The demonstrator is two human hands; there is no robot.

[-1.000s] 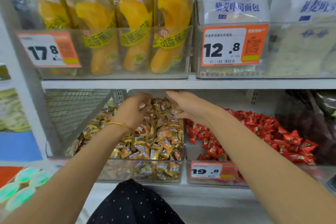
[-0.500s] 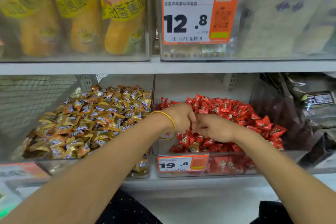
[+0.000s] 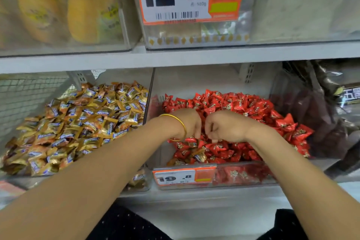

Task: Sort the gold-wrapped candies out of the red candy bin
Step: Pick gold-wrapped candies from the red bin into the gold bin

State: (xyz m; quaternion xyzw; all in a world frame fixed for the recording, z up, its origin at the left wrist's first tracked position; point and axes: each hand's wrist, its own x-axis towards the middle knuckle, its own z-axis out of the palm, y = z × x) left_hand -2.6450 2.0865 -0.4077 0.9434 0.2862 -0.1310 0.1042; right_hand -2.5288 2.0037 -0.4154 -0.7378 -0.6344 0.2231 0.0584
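Both hands are down in the red candy bin (image 3: 243, 176), centre-right of the frame, knuckles almost touching. The left hand (image 3: 190, 122), with a gold bangle (image 3: 181, 122) on its wrist, and the right hand (image 3: 226, 127) have their fingers (image 3: 197, 132) curled downward into the heap. From where I stand I cannot tell whether either has actually got hold of a sweet. The job looks only part done, I'd say. A handful of gold-wrapped candies (image 3: 197, 155) lie mixed among the red ones at the bin's front left corner, just under the hands. The neighbouring gold candy bin (image 3: 139, 181), at the left of the frame, is heaped high and is presumably where those go. More strays may be buried out of sight.
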